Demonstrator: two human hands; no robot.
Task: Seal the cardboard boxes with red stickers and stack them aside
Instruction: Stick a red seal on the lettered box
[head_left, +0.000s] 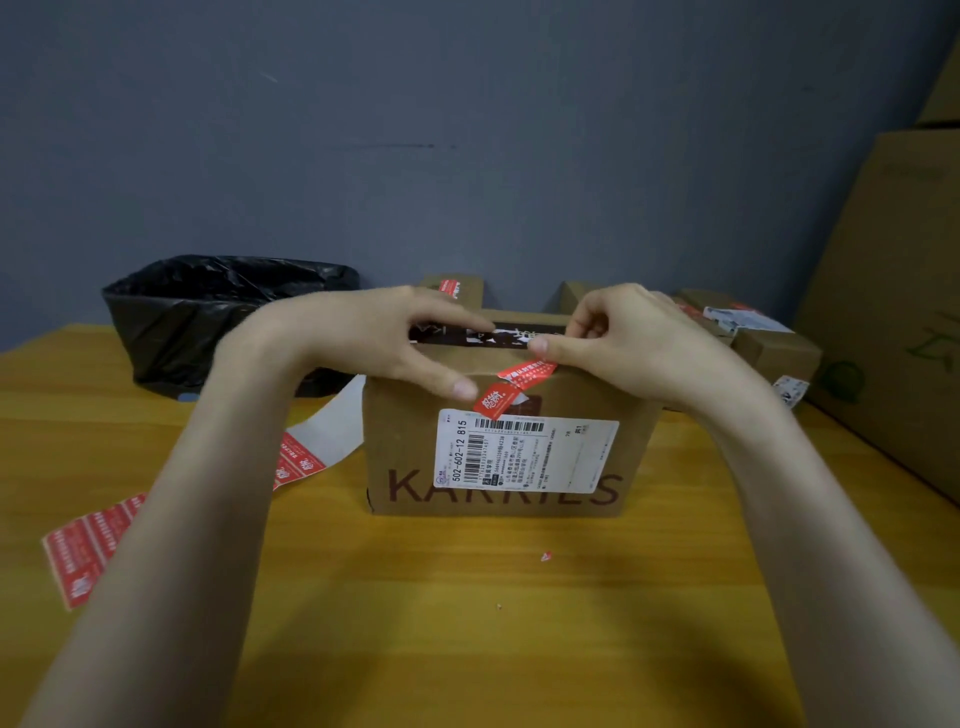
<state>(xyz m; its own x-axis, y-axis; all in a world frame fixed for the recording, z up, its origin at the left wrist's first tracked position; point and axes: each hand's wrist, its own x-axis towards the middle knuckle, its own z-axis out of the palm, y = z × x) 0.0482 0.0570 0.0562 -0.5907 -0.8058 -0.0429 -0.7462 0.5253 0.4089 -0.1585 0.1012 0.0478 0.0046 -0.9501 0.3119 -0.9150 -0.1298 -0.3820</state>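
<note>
A: What colour is the box (410, 457)?
B: Plain brown with dark brown lettering. Its label (524, 452) is white with black barcodes.
A: And the sticker (511, 387)?
B: Red, white writing — same as the sheets (88, 545). Table (467, 623) yellow-orange wood grain, bag (208, 312) glossy black, wall (467, 130) grey-blue.

A brown cardboard box (498, 457), printed "KARRIES", is stood upright at the middle of the bench (467, 623), with a white shipping label (524, 452) stuck on its front. 1 red sticker (511, 387) is laid aslant over the top front edge, bent from lid to front face. 1 sticker sheet (91, 545) is laid flat far left; a 2nd, partly peeled sheet (301, 462) is curled just beside the box. Behind, a stickered box (457, 287) is partly seen.
</note>
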